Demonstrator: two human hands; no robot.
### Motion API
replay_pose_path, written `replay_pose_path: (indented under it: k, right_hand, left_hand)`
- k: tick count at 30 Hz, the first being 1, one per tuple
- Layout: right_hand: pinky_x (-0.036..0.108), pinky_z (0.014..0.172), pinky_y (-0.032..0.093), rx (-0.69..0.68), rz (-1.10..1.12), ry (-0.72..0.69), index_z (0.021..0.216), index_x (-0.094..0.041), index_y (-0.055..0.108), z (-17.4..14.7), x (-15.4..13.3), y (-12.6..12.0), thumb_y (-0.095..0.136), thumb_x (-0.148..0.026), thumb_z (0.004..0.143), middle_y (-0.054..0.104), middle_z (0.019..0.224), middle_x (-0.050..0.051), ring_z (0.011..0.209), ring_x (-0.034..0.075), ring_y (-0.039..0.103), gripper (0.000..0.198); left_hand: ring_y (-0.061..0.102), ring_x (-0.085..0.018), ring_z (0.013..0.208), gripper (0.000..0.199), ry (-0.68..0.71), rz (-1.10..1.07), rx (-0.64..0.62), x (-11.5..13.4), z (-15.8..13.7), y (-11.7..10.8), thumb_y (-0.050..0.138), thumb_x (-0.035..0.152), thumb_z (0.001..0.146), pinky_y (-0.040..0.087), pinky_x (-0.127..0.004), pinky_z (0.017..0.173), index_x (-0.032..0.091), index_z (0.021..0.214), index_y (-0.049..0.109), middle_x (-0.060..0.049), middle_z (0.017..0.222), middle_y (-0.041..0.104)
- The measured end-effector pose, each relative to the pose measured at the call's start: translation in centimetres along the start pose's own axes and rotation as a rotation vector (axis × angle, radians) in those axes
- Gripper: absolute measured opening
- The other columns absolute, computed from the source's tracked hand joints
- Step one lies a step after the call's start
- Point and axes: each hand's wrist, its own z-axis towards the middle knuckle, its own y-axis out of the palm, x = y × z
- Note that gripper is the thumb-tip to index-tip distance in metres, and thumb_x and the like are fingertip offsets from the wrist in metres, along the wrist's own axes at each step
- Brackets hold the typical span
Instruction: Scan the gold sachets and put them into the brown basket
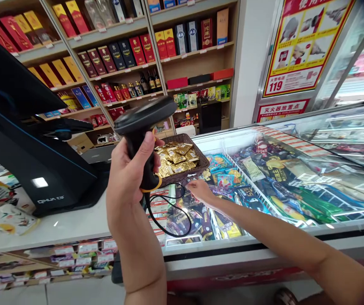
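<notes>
My left hand (131, 169) is wrapped round the handle of a black barcode scanner (145, 114) with orange trim, raised above the freezer lid. Its black cable (169, 231) hangs from the handle and loops over the glass. My right hand (199, 190) reaches in low over the freezer, fingertips pressed together beside a cable loop and the near edge of a brown woven basket (202, 156). What those fingers hold, if anything, I cannot make out. Gold foil packets (177, 156) fill the basket, partly hidden behind the scanner and my left hand.
A glass-topped freezer (175, 250) holds wire baskets of colourful wrapped packs. To the left, a black checkout terminal (58, 178) stands on a white counter (74, 231). Shelves (197, 53) of boxed bottles line the back wall. Below the counter are tagged small goods (83, 258).
</notes>
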Motion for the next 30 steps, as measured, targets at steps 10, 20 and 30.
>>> replay_pose_path:
  k: [10, 20, 30]
  right_hand:
    - [0.021, 0.036, 0.033, 0.011, 0.241, 0.147, 0.063, -0.014, 0.070, 2.2, -1.2, 2.0, 0.063, -0.022, 0.083, 0.052, 0.038, -0.001, 0.033, 0.011, 0.043, 0.023]
    - [0.023, 0.047, 0.042, 0.053, -0.009, 0.092, 0.080, -0.016, 0.077, 3.1, -1.0, 2.9, 0.062, -0.022, 0.084, 0.066, 0.055, 0.003, 0.043, 0.015, 0.057, 0.016]
    - [0.024, 0.064, 0.045, 0.151, -0.247, 0.007, 0.092, -0.020, 0.079, 2.6, -0.5, 3.2, 0.055, -0.023, 0.091, 0.076, 0.090, 0.009, 0.082, 0.021, 0.070, 0.025]
  left_hand:
    - [0.054, -0.007, 0.047, 0.040, 0.006, 0.028, -0.030, -0.3, 0.4, 0.6, 0.075, 0.055, 0.074, 0.043, -0.020, 0.041, 0.020, 0.089, 0.063, -0.001, 0.077, 0.067]
    - [0.053, -0.007, 0.047, 0.039, -0.029, -0.016, -0.063, -1.1, 0.6, 1.1, 0.077, 0.051, 0.074, 0.042, -0.019, 0.041, 0.018, 0.087, 0.060, -0.002, 0.083, 0.068]
    - [0.055, -0.008, 0.048, 0.041, -0.008, -0.007, -0.063, -0.8, 0.6, 1.1, 0.077, 0.051, 0.074, 0.043, -0.020, 0.042, 0.018, 0.093, 0.064, -0.003, 0.084, 0.069]
